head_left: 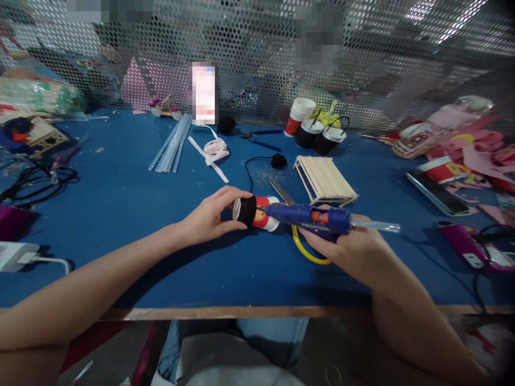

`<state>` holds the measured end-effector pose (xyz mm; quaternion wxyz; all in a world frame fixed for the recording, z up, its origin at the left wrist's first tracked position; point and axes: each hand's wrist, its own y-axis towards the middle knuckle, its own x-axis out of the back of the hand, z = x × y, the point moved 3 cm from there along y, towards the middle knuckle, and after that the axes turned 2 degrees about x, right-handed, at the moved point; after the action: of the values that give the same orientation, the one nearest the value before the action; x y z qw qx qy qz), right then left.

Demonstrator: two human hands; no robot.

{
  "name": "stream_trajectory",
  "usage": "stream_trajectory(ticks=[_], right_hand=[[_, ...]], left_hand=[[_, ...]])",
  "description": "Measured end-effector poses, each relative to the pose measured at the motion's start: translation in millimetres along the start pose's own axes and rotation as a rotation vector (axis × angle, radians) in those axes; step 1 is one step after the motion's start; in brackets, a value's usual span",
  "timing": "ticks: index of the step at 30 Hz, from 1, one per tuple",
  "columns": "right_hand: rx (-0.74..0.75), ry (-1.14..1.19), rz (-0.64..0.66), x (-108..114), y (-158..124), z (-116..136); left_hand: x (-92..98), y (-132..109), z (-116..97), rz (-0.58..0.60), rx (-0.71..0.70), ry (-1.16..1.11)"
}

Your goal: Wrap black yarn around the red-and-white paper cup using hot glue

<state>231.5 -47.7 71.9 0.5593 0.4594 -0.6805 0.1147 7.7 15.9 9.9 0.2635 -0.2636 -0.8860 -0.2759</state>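
My left hand point(219, 213) grips a red and white paper cup point(270, 221) that lies on its side, its base end wrapped in black yarn. In my right hand point(354, 246) is a blue hot glue gun point(306, 217), a clear glue stick jutting from its back. The gun's nozzle points left and is at the cup beside the edge of the yarn. From the wrapped part a black strand runs up to a small yarn ball point(279, 161). Scissors with a yellow handle point(308, 249) lie partly hidden under the gun and my right hand.
Behind the cup are a small wooden stick rack point(326, 178), pliers point(263, 139), white ribbon point(216, 151) and glue sticks point(171, 145). Two black-wrapped cups point(309, 134) stand beside stacked cups point(300, 115). A phone point(436, 193) and purple power strip point(475, 246) lie right; cables point(40, 179) lie left.
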Motion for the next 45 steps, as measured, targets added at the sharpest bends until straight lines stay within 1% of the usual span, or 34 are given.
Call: stream_trajectory(ticks=[3,8,11,13,16,18,20,22,25,28,30,32,35,39,41,45], right_hand=[[-0.002,0.07,0.025,2,2,2],[-0.127,0.117,0.085,5,9,2],[-0.115,0.114,0.09,5,9,3],[-0.122,0.128,0.087,5,9,3],[-0.207,0.199,0.081,6,10,1],[-0.238,0.258,0.073,7,12,1],[-0.206,0.262,0.056,9,13,3],[-0.132,0.18,0.033,10,14,4],[-0.004,-0.023,-0.03,9,11,7],[0.106,-0.169,-0.077,6,4,7],[0.14,-0.214,-0.086,3,0,6],[0.136,-0.219,-0.091,2,-2,4],[0.069,-0.136,-0.053,1,-1,1],[-0.145,0.048,0.05,-6,-1,-5],[-0.226,0.131,0.051,-10,-3,-8],[-0.308,0.278,0.041,-15,-7,-14]], left_hand=[[-1.2,0,3,-0.013,0.069,-0.057],[-4.8,0,7,-0.027,0.217,-0.213],[-6.7,0,7,-0.004,0.318,-0.328],[-7.0,1,6,0.003,0.355,-0.381],[-6.6,1,7,0.002,0.391,-0.399],[-6.5,1,9,0.003,0.406,-0.392],[-6.6,1,10,0.007,0.418,-0.389],[-6.9,0,9,0.009,0.425,-0.388],[-7.5,0,7,0.015,0.399,-0.386],[-7.6,0,5,0.01,0.334,-0.355],[-6.7,0,5,-0.015,0.27,-0.307],[-5.5,-1,4,-0.038,0.191,-0.254],[-4.4,-1,4,-0.036,0.087,-0.183],[-3.2,-1,1,-0.039,-0.003,-0.107],[-2.7,-1,-2,-0.037,-0.043,-0.057],[-1.8,0,-5,-0.035,-0.114,0.083]])
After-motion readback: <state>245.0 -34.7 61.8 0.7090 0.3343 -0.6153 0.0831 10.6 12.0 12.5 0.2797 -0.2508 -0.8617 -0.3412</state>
